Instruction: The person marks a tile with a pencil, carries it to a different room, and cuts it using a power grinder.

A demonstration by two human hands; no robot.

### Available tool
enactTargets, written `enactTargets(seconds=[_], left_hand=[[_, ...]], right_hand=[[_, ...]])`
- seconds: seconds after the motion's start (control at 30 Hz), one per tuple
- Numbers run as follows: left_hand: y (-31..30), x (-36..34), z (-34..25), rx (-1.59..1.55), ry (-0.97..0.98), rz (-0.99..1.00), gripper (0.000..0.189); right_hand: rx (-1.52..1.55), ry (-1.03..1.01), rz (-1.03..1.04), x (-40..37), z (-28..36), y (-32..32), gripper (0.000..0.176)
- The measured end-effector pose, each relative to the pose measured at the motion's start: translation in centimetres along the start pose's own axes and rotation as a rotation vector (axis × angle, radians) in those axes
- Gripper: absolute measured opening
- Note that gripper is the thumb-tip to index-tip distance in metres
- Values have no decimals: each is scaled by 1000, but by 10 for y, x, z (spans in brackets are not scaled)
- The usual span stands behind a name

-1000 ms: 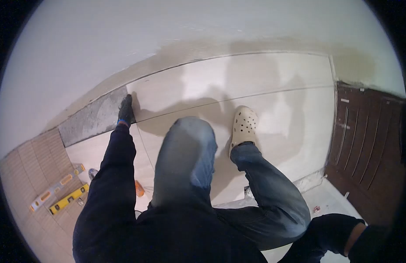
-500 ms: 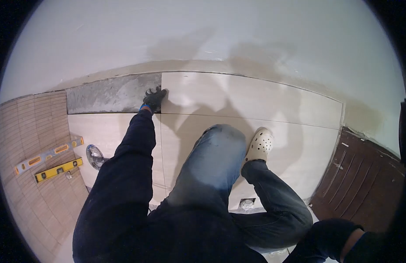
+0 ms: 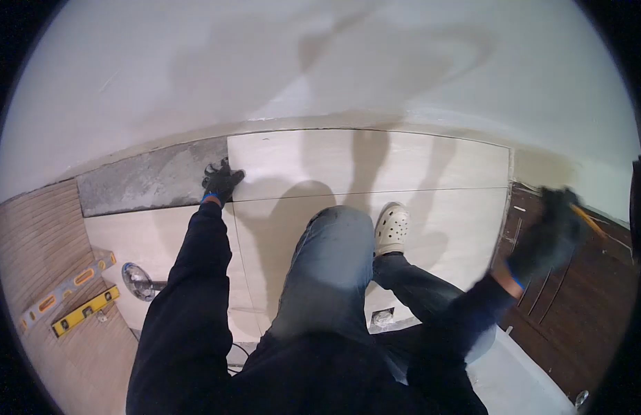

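My left hand (image 3: 223,180), in a dark glove, rests with spread fingers on the bare grey strip (image 3: 151,178), its fingertips at the left edge of a long cream tile (image 3: 403,160). Raised over the dark brown panel at the right is my gloved right hand (image 3: 547,232), blurred by motion and closed on a thin orange pencil (image 3: 589,221) that sticks out past the fingers. Large cream tiles (image 3: 299,228) lie below the long tile, with a thin dark joint between.
Two spirit levels, one grey (image 3: 68,289) and one yellow (image 3: 86,311), lie on ribbed beige tiles (image 3: 40,242) at the left. A round chrome fitting (image 3: 135,281) stands near my left sleeve. The brown panel (image 3: 576,311) is at the right. A cream clog (image 3: 391,229) is on my foot.
My right hand has come up into view at the right with the pencil. My left hand stays at the tile's edge, while the whole view has shifted and turned somewhat.
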State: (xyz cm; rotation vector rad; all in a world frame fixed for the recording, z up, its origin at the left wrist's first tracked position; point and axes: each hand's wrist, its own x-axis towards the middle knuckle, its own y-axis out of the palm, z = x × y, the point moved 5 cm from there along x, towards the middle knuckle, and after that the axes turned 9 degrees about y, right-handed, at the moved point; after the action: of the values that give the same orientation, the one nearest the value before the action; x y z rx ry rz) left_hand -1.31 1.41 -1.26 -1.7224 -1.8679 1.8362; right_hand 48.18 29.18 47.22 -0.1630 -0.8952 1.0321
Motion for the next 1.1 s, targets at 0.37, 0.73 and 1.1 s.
enactTargets(seconds=[0.37, 0.73, 1.1], left_hand=[[5, 0, 4, -41, 22, -17, 103], [7, 2, 9, -12, 42, -53, 104], [1, -3, 0, -27, 32, -38, 107]], right_hand=[[96, 602, 535, -254, -250, 101, 22], [405, 1261, 356, -289, -232, 172, 25], [571, 1077, 513, -279, -206, 261, 18]])
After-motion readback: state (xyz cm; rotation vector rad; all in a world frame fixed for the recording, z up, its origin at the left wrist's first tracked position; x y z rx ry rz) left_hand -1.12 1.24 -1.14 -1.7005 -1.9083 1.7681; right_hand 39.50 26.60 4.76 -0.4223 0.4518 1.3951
